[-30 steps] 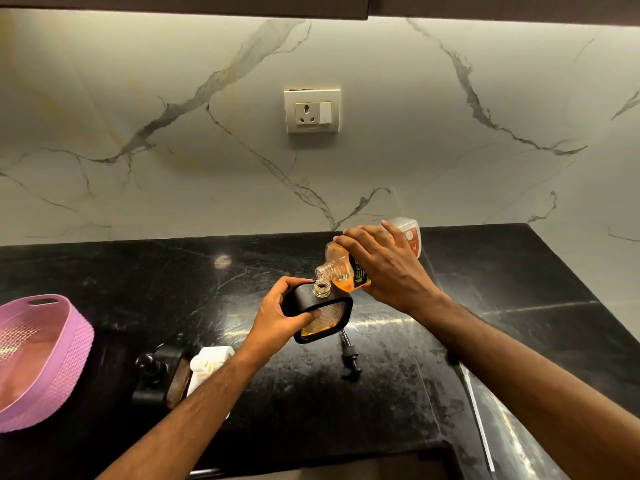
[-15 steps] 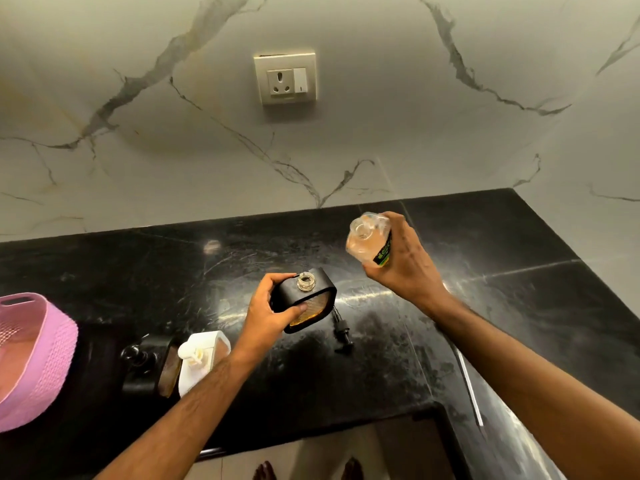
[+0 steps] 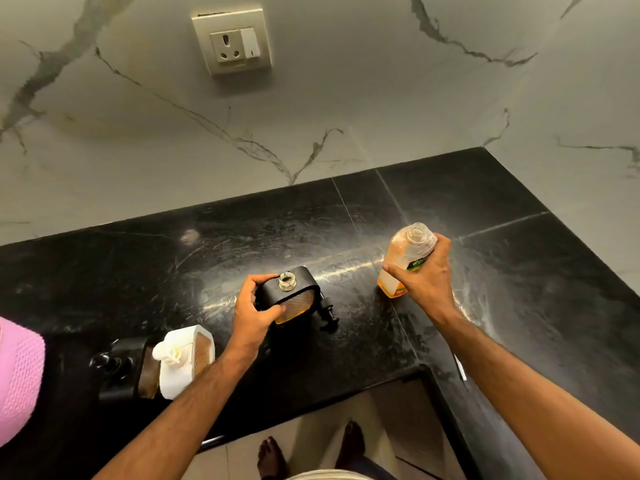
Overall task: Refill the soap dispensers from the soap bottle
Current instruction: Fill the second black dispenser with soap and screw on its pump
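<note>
My left hand (image 3: 251,311) grips a black soap dispenser (image 3: 294,296) standing on the black counter (image 3: 519,271); its threaded neck is open and amber soap shows through its side. The black pump head (image 3: 327,315) lies on the counter just right of it. Further right, my right hand (image 3: 427,277) holds the uncapped clear soap bottle (image 3: 403,258) upright, its base on or just above the counter, with orange soap low inside. A white dispenser (image 3: 187,362) and another black dispenser (image 3: 128,368) stand at the front left with pumps on.
A pink woven basket (image 3: 19,379) sits at the far left edge. The marble wall carries a socket plate (image 3: 232,41). The counter's front edge runs below my forearms, with a step inward at the right; my bare feet show on the floor below.
The soap bottle has swung from tipped over the dispenser's neck to upright and moved right and down toward the counter. My left hand keeps its hold on the black dispenser. The camera tilted downward.
</note>
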`<state>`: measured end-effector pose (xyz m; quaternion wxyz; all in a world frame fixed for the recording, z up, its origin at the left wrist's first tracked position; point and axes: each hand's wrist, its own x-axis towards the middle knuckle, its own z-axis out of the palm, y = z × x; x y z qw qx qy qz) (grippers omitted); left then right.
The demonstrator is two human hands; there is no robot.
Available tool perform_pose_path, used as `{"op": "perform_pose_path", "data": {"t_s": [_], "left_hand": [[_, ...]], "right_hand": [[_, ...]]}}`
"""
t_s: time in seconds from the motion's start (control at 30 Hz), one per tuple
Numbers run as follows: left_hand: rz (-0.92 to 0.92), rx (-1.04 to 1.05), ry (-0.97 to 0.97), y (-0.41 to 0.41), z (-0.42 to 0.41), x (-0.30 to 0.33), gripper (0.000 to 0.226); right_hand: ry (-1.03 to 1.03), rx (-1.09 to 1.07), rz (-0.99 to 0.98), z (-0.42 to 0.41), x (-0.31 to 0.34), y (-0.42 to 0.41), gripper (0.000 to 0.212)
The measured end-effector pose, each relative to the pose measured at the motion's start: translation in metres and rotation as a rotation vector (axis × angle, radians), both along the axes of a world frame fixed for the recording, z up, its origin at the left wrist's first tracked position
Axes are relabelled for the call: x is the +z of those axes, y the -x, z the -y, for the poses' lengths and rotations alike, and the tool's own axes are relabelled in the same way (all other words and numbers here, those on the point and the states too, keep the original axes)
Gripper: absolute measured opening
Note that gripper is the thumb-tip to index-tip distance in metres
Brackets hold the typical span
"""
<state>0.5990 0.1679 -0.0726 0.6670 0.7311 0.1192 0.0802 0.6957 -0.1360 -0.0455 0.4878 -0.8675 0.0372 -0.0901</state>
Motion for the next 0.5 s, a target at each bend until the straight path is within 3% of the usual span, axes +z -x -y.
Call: {"op": "perform_pose_path", "data": {"t_s": [0.5], "left_hand": [[-0.052,-0.050,-0.004,0.000,0.000,-0.010,0.057]], "right_hand": [[-0.104,-0.081,-0.042,0.004,-0.016,0.014,0.095]]}}
